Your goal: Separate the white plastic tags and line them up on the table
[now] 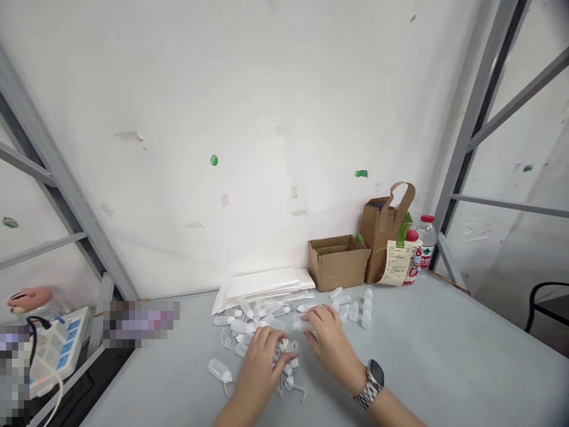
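Note:
Many small translucent bottles and white caps with loops lie in a loose pile on the grey table point(178, 367). My left hand point(263, 363) is at the near side of the pile, its thumb and fingers curved apart around small white caps point(288, 369); whether it grips any is unclear. Just to the right, my right hand point(326, 332) has its fingers closed on a small translucent bottle point(303, 325). One capped bottle point(219, 370) lies apart at the left. Several bottles point(367, 308) stand or lie right of the pile.
White flat packages point(267, 286) lie against the wall. An open cardboard box point(340, 270), a brown paper bag point(373, 237) and a red-capped bottle point(427, 240) stand at the back right. A power strip point(66, 350) is at the left.

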A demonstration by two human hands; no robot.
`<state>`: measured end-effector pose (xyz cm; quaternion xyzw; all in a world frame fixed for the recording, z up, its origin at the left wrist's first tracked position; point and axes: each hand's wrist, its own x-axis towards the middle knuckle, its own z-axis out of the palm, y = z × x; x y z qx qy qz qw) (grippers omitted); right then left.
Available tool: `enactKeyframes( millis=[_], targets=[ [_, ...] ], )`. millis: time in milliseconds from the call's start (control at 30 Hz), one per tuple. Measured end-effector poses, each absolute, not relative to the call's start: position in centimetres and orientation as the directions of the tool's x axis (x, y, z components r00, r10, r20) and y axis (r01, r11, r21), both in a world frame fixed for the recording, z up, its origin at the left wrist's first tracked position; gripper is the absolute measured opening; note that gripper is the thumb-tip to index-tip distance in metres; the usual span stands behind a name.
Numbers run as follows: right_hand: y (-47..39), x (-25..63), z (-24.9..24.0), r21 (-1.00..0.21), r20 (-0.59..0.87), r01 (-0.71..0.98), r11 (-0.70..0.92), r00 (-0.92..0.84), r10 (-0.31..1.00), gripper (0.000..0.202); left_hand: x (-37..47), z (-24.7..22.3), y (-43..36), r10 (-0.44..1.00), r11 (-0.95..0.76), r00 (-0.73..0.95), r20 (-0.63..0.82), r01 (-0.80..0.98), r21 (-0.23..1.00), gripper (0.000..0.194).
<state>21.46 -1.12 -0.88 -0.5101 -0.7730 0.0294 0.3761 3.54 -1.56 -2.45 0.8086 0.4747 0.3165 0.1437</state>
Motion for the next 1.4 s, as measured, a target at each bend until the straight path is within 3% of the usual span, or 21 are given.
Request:
enactKeyframes(
  millis=[133, 267, 433, 567, 733, 933, 1233, 1400],
  targets=[
    [-1.0, 22.2, 0.6, -0.782, 0.267, 0.511, 0.358, -0.245, 0.932, 0.01, 3.3, -2.1, -1.7, 0.883, -0.467, 0.289, 0.371, 0.63, 0.62, 0.035],
    [-1.1, 22.5, 1.4, -0.919, 0.149, 0.282, 0.277, -0.401, 0.904, 0.032, 3.3, -1.6, -2.1, 0.893, -0.449, 0.301, 0.333, 0.573, 0.686, 0.032],
    [-1.2, 22.1, 1.0, -0.954, 0.116, 0.19, 0.23, -0.473, 0.873, 0.036, 3.6, -1.6, -2.2, 0.882, -0.471, 0.29, 0.372, 0.501, 0.726, 0.028],
    [-1.1, 22.0, 0.8, -0.97, 0.091, 0.153, 0.191, -0.501, 0.861, 0.037, 3.9, -1.1, -2.1, 0.884, -0.465, 0.262, 0.387, 0.418, 0.78, 0.037],
    [-1.2, 22.3, 0.6, -0.968, 0.013, 0.202, 0.145, -0.541, 0.841, 0.036, 3.8, -1.0, -1.7, 0.911, -0.413, 0.155, 0.383, 0.399, 0.819, 0.04],
    [-1.5, 23.8, 1.2, -0.942, -0.219, 0.336, 0.025, -0.668, 0.712, 0.04, 3.4, -1.3, -1.6, 0.885, -0.445, 0.155, 0.44, 0.563, 0.697, 0.03],
    [-1.4, 25.0, 1.9, -0.92, -0.268, 0.39, 0.026, -0.676, 0.686, 0.04, 3.8, -2.2, -1.7, 0.871, -0.449, 0.183, 0.456, 0.674, 0.587, 0.026],
    [-1.0, 26.2, 2.0, -0.909, -0.267, 0.416, 0.032, -0.638, 0.722, 0.04, 2.1, -2.1, -0.9, 0.864, -0.333, 0.003, 0.504, 0.754, 0.567, 0.027]
  ],
)
